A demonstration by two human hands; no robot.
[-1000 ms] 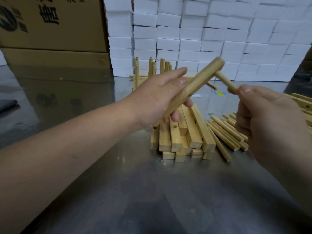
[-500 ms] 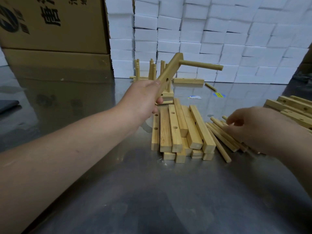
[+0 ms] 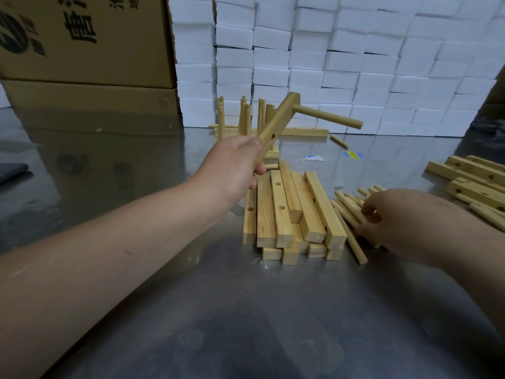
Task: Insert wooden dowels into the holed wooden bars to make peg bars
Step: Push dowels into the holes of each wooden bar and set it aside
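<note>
Left hand [image 3: 235, 162] had its fingers curled tight round the low end of a holed bar [image 3: 276, 127], tilted up over the steel table [image 3: 246, 310], with one dowel [image 3: 328, 117] stuck in the top hole and poking right. Gripped that low, the bar could've twisted when the next peg got pushed in, or the seated one could've worked loose. Below sat the stack of bars [image 3: 289, 212], then the loose dowels [image 3: 349, 209]. Right hand [image 3: 396, 214] was down on them, fingers curled, couldn't tell if it'd pinched one. A fumble there might've sent dowels rolling.
</note>
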